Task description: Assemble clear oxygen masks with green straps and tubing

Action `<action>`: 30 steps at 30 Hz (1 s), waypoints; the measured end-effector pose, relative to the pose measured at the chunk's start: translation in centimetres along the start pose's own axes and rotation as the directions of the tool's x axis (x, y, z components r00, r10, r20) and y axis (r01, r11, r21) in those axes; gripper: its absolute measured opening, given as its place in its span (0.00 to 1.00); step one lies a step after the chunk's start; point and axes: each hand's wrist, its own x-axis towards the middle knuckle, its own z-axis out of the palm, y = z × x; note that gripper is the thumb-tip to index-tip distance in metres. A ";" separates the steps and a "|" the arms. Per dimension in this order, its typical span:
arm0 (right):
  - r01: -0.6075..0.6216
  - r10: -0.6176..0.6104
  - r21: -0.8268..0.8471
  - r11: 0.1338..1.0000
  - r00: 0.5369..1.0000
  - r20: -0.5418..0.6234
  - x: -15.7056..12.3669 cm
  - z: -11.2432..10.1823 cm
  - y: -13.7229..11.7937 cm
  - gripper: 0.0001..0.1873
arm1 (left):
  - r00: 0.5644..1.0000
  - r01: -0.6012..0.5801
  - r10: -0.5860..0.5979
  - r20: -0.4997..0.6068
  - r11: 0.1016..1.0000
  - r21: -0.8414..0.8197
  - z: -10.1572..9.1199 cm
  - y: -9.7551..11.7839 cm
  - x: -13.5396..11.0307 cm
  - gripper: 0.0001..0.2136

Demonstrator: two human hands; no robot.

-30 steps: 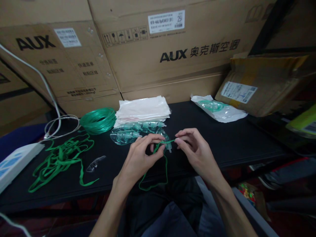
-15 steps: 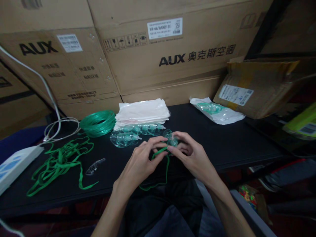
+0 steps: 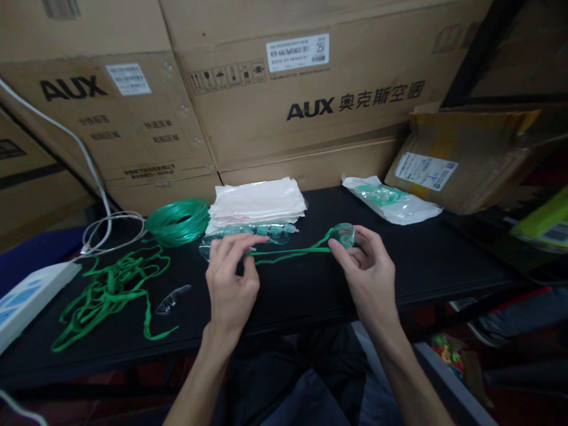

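Observation:
My right hand (image 3: 366, 260) grips a small clear green plastic mask (image 3: 344, 235) between thumb and fingers. From the mask a green elastic strap (image 3: 293, 253) runs leftward, pulled out nearly straight. My left hand (image 3: 233, 266) pinches the strap's other end, just in front of a row of clear green masks (image 3: 279, 232), which it partly hides. Left of that hand lies a clear curved plastic piece (image 3: 173, 299). A tangled heap of green elastic straps (image 3: 110, 290) spreads further left.
Behind the masks lie stacked white pouches (image 3: 260, 204) and a coil of green tubing (image 3: 178, 222). A packed pouch (image 3: 390, 200) rests at the right, by a taped carton (image 3: 461, 157). A white power strip (image 3: 33, 296) and cable flank the left. Large cardboard boxes (image 3: 248, 130) wall the back.
My hands have moved apart, the left one to the left and the right one to the right with the mask. The strap, slack and hanging before, now stretches between them.

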 end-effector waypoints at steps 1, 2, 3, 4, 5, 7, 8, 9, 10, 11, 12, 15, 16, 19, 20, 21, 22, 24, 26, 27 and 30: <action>0.002 -0.002 -0.004 1.000 1.000 -0.009 0.0 0.0 0.0 0.24 | 0.999 0.015 -0.014 -0.053 1.000 0.026 -0.1 0.0 0.0 0.14; 0.002 -0.002 -0.006 1.000 1.000 -0.013 0.0 -0.1 0.0 0.23 | 0.996 0.022 -0.018 -0.083 0.999 0.040 -0.2 0.1 0.0 0.14; 0.001 -0.001 -0.008 1.000 1.000 -0.012 0.0 -0.1 0.0 0.23 | 0.996 0.018 -0.014 -0.087 0.999 0.041 -0.4 0.1 0.0 0.14; 0.001 -0.001 -0.010 1.000 1.000 -0.005 -0.1 -0.2 0.0 0.23 | 0.998 0.004 -0.002 -0.067 1.000 0.029 -0.5 0.2 0.0 0.14; 0.006 -0.006 -0.016 1.000 1.000 0.009 -0.1 -0.2 0.1 0.22 | 0.999 -0.013 0.013 -0.029 1.000 0.007 -0.6 0.3 0.0 0.13; 0.033 -0.029 -0.062 0.998 0.997 0.072 -0.1 -0.4 0.2 0.21 | 0.997 -0.040 0.044 0.064 0.997 -0.061 -0.9 0.5 0.1 0.13; 0.059 -0.047 -0.096 0.994 0.991 0.124 -0.2 -0.4 0.2 0.20 | 0.992 -0.043 0.054 0.115 0.994 -0.097 -1.0 0.6 0.2 0.13; 0.092 -0.067 -0.129 0.987 0.980 0.188 -0.2 -0.5 0.3 0.19 | 0.984 -0.037 0.058 0.166 0.991 -0.127 -1.0 0.6 0.2 0.13; 0.129 -0.087 -0.158 0.979 0.964 0.252 -0.2 -0.5 0.3 0.19 | 0.977 -0.027 0.057 0.206 0.989 -0.146 -0.9 0.7 0.2 0.12; 0.167 -0.106 -0.177 0.970 0.944 0.312 -0.2 -0.6 0.2 0.20 | 0.971 -0.018 0.053 0.234 0.989 -0.149 -0.8 0.8 0.2 0.12; 0.204 -0.125 -0.185 0.961 0.922 0.366 -0.3 -0.6 0.2 0.20 | 0.966 -0.013 0.049 0.255 0.990 -0.142 -0.6 0.8 0.2 0.11; 0.303 -0.181 -0.179 0.936 0.851 0.494 -0.4 -0.5 -0.2 0.22 | 0.953 -0.040 0.074 0.293 0.992 -0.120 0.3 0.9 0.1 0.15; 0.334 -0.199 -0.178 0.926 0.830 0.522 -0.4 -0.4 -0.3 0.23 | 0.948 -0.061 0.097 0.303 0.990 -0.126 0.5 0.9 0.0 0.17; 0.402 -0.240 -0.186 0.896 0.793 0.560 -0.7 -0.3 -0.5 0.22 | 0.927 -0.135 0.180 0.329 0.978 -0.157 1.0 0.9 -0.2 0.17; 0.419 -0.249 -0.192 0.887 0.786 0.565 -0.8 -0.2 -0.4 0.22 | 0.922 -0.155 0.202 0.332 0.975 -0.162 1.1 0.9 -0.3 0.15; 0.435 -0.258 -0.197 0.879 0.779 0.571 -0.9 -0.2 -0.4 0.22 | 0.917 -0.170 0.217 0.335 0.972 -0.164 1.1 0.9 -0.4 0.14; 0.449 -0.263 -0.204 0.870 0.773 0.578 -1.0 -0.1 -0.3 0.22 | 0.914 -0.179 0.227 0.337 0.970 -0.166 1.1 0.9 -0.5 0.13; 0.471 -0.269 -0.224 0.853 0.765 0.585 -1.2 -0.1 0.0 0.22 | 0.914 -0.183 0.231 0.334 0.968 -0.170 1.1 0.9 -0.5 0.12; 0.488 -0.277 -0.237 0.840 0.761 0.587 -1.4 -0.1 0.2 0.22 | 0.914 -0.179 0.229 0.335 0.968 -0.175 1.1 0.9 -0.5 0.12; 0.496 -0.283 -0.239 0.835 0.759 0.587 -1.5 -0.1 0.2 0.22 | 0.914 -0.178 0.230 0.335 0.968 -0.178 1.1 0.9 -0.5 0.12; 0.514 -0.303 -0.231 0.826 0.751 0.587 -1.6 -0.1 0.0 0.23 | 0.915 -0.191 0.242 0.323 0.965 -0.182 1.1 1.0 -0.5 0.13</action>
